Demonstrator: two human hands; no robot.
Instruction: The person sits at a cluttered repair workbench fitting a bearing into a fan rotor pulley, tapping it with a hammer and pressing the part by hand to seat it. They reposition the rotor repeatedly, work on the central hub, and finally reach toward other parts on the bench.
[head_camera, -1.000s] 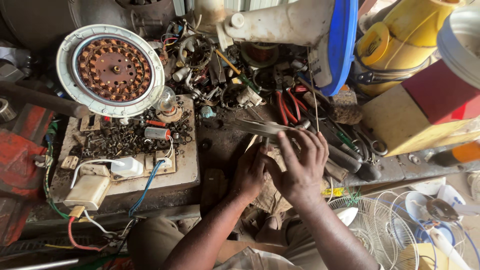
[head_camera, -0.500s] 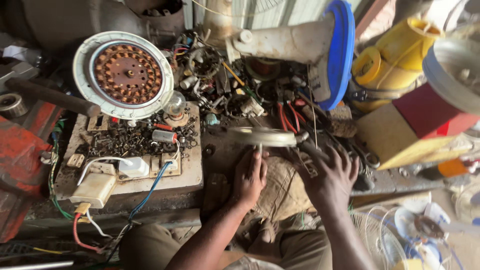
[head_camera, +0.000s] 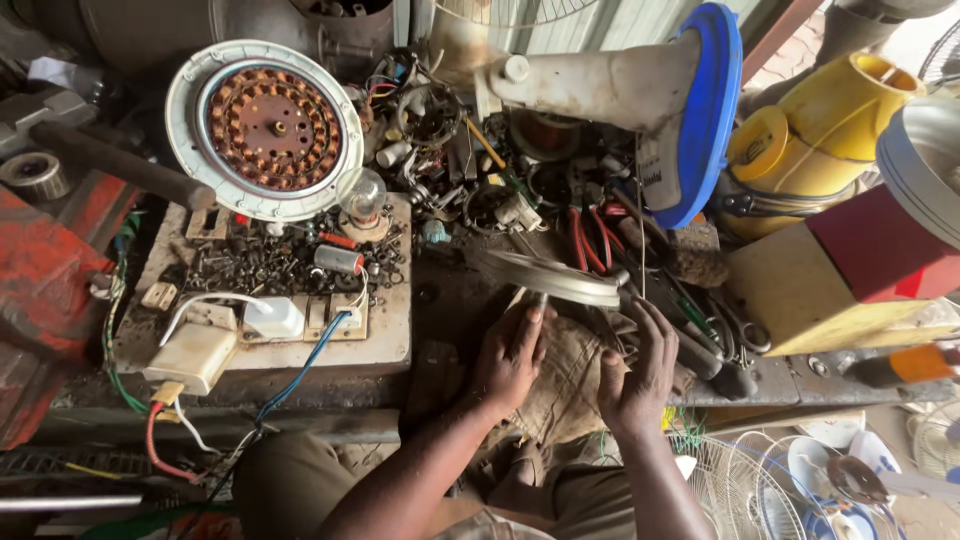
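Observation:
A grey metal disc (head_camera: 552, 276) on a thin shaft stands over a brown sackcloth (head_camera: 568, 385) at the front of the cluttered bench. My left hand (head_camera: 508, 362) lies on the cloth, its fingertips closed round the shaft just under the disc. Just right of the shaft my right hand (head_camera: 640, 378) is held with fingers spread, its fingertips up near the disc's right rim; whether they touch it is unclear. Both forearms come up from the bottom of the view.
A white round stator with copper windings (head_camera: 265, 128) lies at the back left. Below it is a wooden board (head_camera: 385, 335) with switches, screws, a bulb (head_camera: 362, 192) and wires. A white and blue fan housing (head_camera: 650, 95), red-handled pliers (head_camera: 586, 236), a yellow container (head_camera: 820, 140), a yellow and red box (head_camera: 850, 275) and a wire fan guard (head_camera: 735, 485) crowd the right.
My hands have come down from the disc's rim towards the cloth. The right hand has opened and drawn slightly right, while the left stays at the shaft.

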